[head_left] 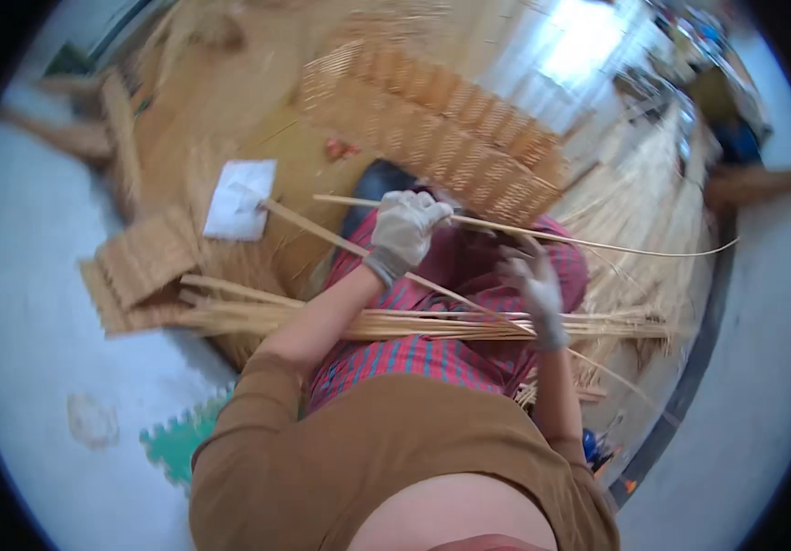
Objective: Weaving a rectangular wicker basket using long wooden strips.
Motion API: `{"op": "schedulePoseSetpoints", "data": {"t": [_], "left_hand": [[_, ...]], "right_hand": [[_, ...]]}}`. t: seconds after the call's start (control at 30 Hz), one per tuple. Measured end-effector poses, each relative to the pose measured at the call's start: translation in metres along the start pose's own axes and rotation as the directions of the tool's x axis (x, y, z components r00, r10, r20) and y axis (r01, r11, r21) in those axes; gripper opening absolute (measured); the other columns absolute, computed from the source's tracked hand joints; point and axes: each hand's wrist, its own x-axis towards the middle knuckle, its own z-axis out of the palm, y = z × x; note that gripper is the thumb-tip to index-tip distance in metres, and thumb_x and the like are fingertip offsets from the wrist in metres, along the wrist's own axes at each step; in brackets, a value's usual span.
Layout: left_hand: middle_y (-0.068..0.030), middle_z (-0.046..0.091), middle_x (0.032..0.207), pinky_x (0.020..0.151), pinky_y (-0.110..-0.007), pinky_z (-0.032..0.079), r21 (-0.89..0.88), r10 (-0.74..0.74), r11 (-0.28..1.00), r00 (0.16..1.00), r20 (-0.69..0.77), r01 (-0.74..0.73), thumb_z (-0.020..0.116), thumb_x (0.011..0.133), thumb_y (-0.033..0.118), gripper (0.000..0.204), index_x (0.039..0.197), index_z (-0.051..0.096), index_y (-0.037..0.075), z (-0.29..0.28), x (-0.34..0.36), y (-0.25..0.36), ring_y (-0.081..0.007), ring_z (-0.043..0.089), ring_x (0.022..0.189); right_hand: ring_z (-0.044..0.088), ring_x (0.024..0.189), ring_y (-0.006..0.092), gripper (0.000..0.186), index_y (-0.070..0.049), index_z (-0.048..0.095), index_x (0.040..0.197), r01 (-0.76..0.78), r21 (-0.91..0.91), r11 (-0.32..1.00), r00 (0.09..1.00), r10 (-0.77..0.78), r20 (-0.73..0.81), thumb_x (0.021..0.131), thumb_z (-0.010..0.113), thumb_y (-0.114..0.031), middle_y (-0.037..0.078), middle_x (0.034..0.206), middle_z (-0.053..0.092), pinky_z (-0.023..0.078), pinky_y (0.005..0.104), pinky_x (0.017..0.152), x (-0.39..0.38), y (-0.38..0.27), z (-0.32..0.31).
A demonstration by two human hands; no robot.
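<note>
My left hand (404, 228), in a pale work glove, is closed around a long thin cane-like strip (597, 244). The strip runs crosswise above my lap, its far right end curving gently. Just below it, my right hand (535, 280), gloved too, has its fingers apart; motion blurs them, and whether a fingertip touches the strip is unclear. A bundle of similar pale strips (414, 326) lies across my lap on a red and blue striped cloth (395, 367). Another strip (317, 228) slants beneath my left wrist.
Ahead stands a long woven brown piece (441, 119). Loose pale fibres (643, 211) spread at the right. To the left are a white sheet (239, 200), brown woven flat pieces (143, 266) and a green foam mat (184, 436). Small reddish items (340, 148) lie ahead.
</note>
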Motion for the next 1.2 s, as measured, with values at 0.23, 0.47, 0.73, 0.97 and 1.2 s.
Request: {"op": "schedulePoseSetpoints", "data": {"t": [0.23,0.47,0.73,0.97,1.2], "left_hand": [[-0.0118,0.075,0.094,0.082,-0.044,0.057,-0.248,0.101,0.967,0.983,0.155,-0.061,0.078,0.092,0.022,0.019,0.108,0.076,0.012,0.026,0.077,-0.031,-0.0352,0.072,0.088],[-0.0087,0.073,0.128,0.090,-0.036,0.055,-0.416,-0.138,0.887,0.975,0.174,0.200,0.081,0.093,0.019,0.054,0.143,0.062,0.015,0.083,0.136,-0.063,-0.0185,0.069,0.094],[-0.0063,0.066,0.148,0.101,-0.042,0.054,-0.225,-0.288,0.892,0.875,0.389,0.393,0.075,0.095,0.014,0.082,0.167,0.034,0.023,0.111,0.151,-0.058,-0.0314,0.069,0.124],[-0.0092,0.068,0.144,0.099,-0.041,0.055,-0.391,-0.279,0.832,0.905,0.321,0.395,0.075,0.095,0.015,0.075,0.162,0.042,0.020,0.115,0.151,-0.061,-0.0308,0.071,0.119],[-0.0072,0.076,0.102,0.063,-0.033,0.057,-0.521,-0.116,0.608,0.716,0.689,0.599,0.070,0.104,0.026,0.034,0.131,0.066,0.005,0.144,0.201,-0.027,-0.0130,0.067,0.071]], "right_hand": [[0.074,0.101,0.0187,0.012,-0.006,0.067,0.115,0.611,0.093,0.787,0.765,-0.555,-0.326,0.103,0.069,-0.005,0.011,0.112,0.077,0.062,0.0340,0.088,0.035,-0.034,-0.036],[0.074,0.103,0.0210,0.014,-0.006,0.067,0.116,0.566,0.237,0.790,0.757,-0.383,-0.529,0.103,0.069,-0.005,0.012,0.111,0.076,0.064,0.0334,0.091,0.050,-0.054,-0.103],[0.075,0.099,0.0222,0.008,-0.005,0.069,0.110,0.521,0.362,0.773,0.747,-0.208,-0.632,0.103,0.069,-0.004,0.012,0.111,0.075,0.066,0.0330,0.089,0.075,-0.010,-0.114],[0.076,0.093,0.0251,0.010,-0.005,0.067,0.109,0.461,0.411,0.787,0.795,-0.160,-0.585,0.101,0.072,-0.005,0.013,0.104,0.076,0.067,0.0354,0.085,0.099,-0.008,-0.113],[0.077,0.090,0.0225,0.013,-0.005,0.066,0.109,0.397,0.350,0.848,0.805,-0.138,-0.577,0.099,0.075,-0.006,0.011,0.099,0.075,0.065,0.0330,0.081,0.114,-0.018,-0.129]]}}
